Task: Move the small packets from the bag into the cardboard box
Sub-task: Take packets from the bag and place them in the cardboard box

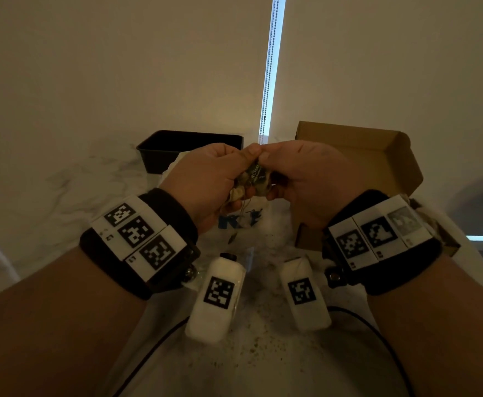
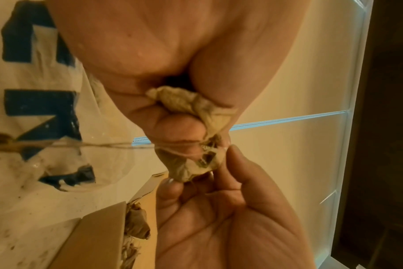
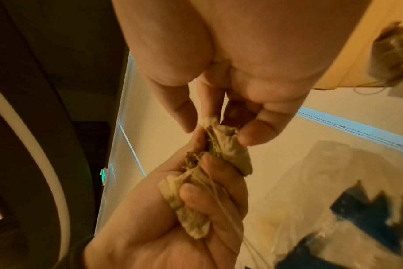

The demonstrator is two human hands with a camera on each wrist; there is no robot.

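Observation:
Both hands are raised together over the table. My left hand (image 1: 210, 179) grips a crumpled bunch of small beige packets (image 1: 253, 179) with tangled strings, fingers curled round them (image 2: 189, 103). My right hand (image 1: 294, 173) pinches one packet (image 3: 228, 140) at the top of the bunch between thumb and fingertips. The clear plastic bag (image 1: 240, 222) with blue print lies flat on the table under the hands. The open cardboard box (image 1: 377, 156) stands to the right, lid up, with a few packets (image 2: 136, 225) inside.
A black plastic tray (image 1: 183, 147) sits at the back left. White marker-tagged camera units (image 1: 217, 293) hang under both wrists, with black cables trailing toward me. The marble tabletop (image 1: 62, 190) is speckled with crumbs. A blind cord (image 1: 268, 81) hangs behind.

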